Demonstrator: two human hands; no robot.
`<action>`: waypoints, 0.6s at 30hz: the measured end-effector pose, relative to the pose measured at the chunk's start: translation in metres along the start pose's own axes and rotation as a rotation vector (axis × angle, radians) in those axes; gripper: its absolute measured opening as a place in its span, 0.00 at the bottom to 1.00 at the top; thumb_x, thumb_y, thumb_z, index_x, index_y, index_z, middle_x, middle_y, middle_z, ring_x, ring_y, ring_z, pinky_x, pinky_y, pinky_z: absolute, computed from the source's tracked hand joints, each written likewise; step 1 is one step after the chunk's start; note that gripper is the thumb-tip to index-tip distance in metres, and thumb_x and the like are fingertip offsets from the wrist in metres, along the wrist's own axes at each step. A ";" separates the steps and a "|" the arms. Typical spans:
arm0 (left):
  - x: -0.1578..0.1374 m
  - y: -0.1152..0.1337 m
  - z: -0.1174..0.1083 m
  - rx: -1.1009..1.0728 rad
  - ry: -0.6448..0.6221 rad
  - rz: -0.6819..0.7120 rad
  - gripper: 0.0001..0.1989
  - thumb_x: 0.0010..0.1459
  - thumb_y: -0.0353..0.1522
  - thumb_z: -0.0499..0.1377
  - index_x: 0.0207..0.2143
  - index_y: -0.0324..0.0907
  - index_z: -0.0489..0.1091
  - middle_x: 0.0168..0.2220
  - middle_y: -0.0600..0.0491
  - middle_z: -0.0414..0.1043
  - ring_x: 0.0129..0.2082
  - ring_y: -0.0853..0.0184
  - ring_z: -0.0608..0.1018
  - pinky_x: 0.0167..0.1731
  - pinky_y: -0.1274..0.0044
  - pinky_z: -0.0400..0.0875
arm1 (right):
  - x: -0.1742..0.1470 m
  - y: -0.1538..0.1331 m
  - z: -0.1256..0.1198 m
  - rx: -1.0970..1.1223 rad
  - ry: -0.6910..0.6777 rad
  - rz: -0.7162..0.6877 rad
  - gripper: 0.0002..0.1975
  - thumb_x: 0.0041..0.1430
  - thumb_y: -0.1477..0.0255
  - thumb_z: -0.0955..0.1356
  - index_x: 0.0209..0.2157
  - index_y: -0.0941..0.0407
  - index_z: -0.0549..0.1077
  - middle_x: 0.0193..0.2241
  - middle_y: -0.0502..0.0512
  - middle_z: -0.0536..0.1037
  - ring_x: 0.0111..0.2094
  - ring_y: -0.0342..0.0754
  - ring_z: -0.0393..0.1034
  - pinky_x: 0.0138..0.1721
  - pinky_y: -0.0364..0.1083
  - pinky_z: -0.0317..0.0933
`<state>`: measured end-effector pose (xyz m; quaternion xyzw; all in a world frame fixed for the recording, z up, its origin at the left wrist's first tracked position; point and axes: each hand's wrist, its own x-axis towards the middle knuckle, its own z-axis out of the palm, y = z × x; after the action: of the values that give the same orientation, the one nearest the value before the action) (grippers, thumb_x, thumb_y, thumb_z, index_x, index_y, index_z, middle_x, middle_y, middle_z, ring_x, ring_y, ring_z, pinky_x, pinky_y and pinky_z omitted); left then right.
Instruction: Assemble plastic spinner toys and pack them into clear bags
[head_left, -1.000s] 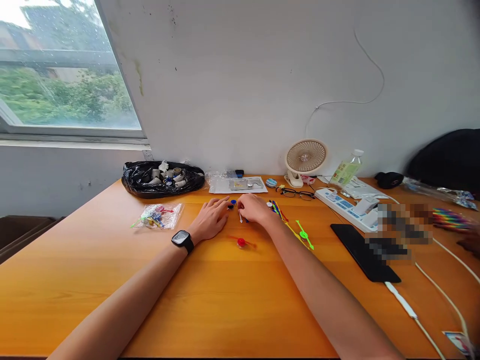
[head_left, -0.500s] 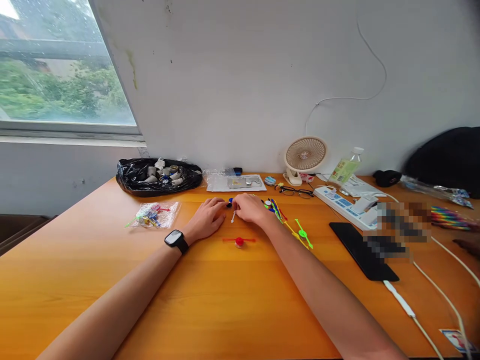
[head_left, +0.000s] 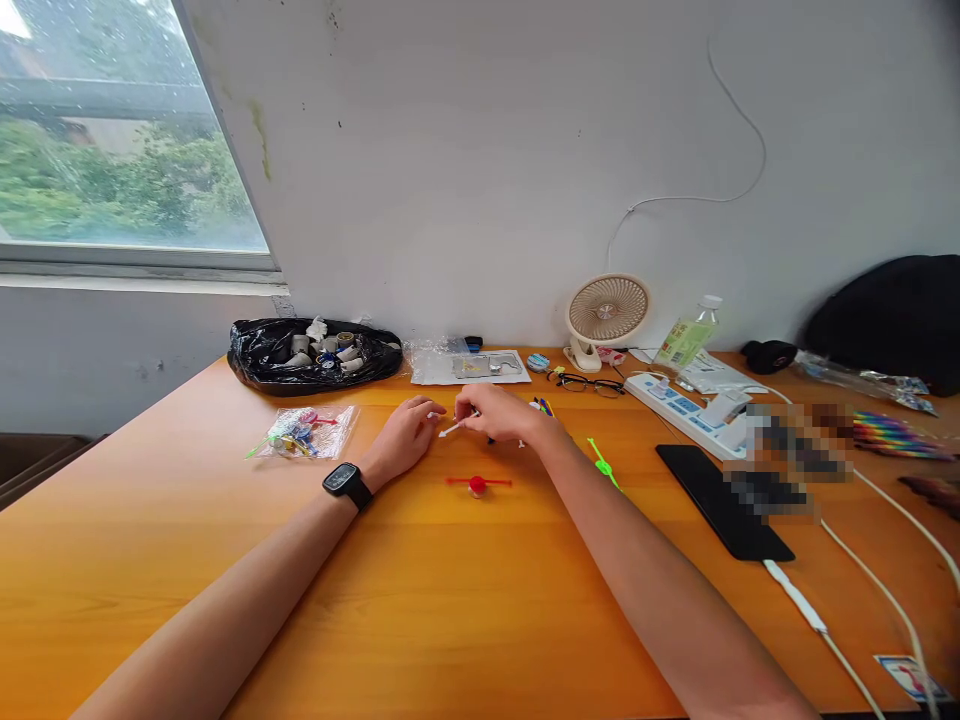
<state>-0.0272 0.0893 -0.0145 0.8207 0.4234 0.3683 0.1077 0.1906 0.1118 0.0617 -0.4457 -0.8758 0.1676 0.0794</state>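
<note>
The thumb and index finger of my left hand (head_left: 405, 442) close on a small white piece (head_left: 433, 415), whose shape is too small to make out. My right hand (head_left: 495, 412) pinches a thin white arrow-tipped stick (head_left: 452, 429), its point toward my left hand. Small dark and white parts (head_left: 522, 443) lie under my right palm, mostly hidden. Closer to me, a red spinner (head_left: 478, 486) with two straight arms rests on the table. A green arrow-tipped piece (head_left: 604, 464) lies beyond my right forearm, and blue and yellow pieces (head_left: 544, 406) show behind my right wrist.
A clear bag of coloured parts (head_left: 304, 433) lies left of my left hand. Along the wall are a black plastic bag (head_left: 255, 360), a fan (head_left: 607, 310), glasses (head_left: 590, 385) and a bottle (head_left: 686, 335). To the right are a power strip (head_left: 679, 410) and a black phone (head_left: 720, 500).
The white stick in my right hand has swung from pointing down toward me to pointing left. A small white piece now shows at my left fingertips. The red spinner's arms look less blurred.
</note>
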 end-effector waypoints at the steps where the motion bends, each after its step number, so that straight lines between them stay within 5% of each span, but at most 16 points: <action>1: 0.000 -0.002 0.001 -0.012 0.008 -0.018 0.14 0.70 0.30 0.51 0.48 0.43 0.76 0.46 0.47 0.77 0.44 0.60 0.79 0.47 0.69 0.75 | -0.001 0.000 -0.004 0.032 0.028 -0.003 0.04 0.63 0.74 0.69 0.39 0.55 0.77 0.35 0.51 0.80 0.31 0.42 0.70 0.31 0.40 0.56; 7: -0.002 -0.005 0.001 -0.033 -0.011 -0.090 0.12 0.69 0.35 0.56 0.47 0.41 0.77 0.46 0.46 0.78 0.38 0.62 0.80 0.41 0.72 0.76 | -0.012 0.004 -0.030 0.190 0.192 -0.103 0.03 0.63 0.74 0.69 0.36 0.59 0.75 0.33 0.51 0.77 0.30 0.41 0.66 0.32 0.41 0.56; 12: -0.002 -0.002 -0.001 -0.035 -0.049 -0.076 0.13 0.68 0.38 0.58 0.48 0.42 0.77 0.42 0.46 0.80 0.38 0.60 0.80 0.41 0.70 0.76 | -0.024 0.007 -0.046 0.219 0.215 -0.103 0.10 0.65 0.73 0.67 0.45 0.57 0.78 0.37 0.52 0.79 0.30 0.41 0.66 0.33 0.42 0.57; 18: -0.002 0.001 -0.001 -0.138 -0.047 -0.094 0.15 0.64 0.42 0.63 0.46 0.42 0.78 0.42 0.48 0.76 0.33 0.65 0.78 0.34 0.73 0.76 | -0.038 -0.010 -0.051 0.241 0.292 -0.134 0.07 0.66 0.69 0.66 0.39 0.56 0.74 0.29 0.48 0.74 0.30 0.43 0.64 0.33 0.42 0.55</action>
<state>-0.0279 0.0871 -0.0139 0.7991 0.4323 0.3716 0.1910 0.2203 0.0869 0.1133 -0.3932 -0.8564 0.1990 0.2691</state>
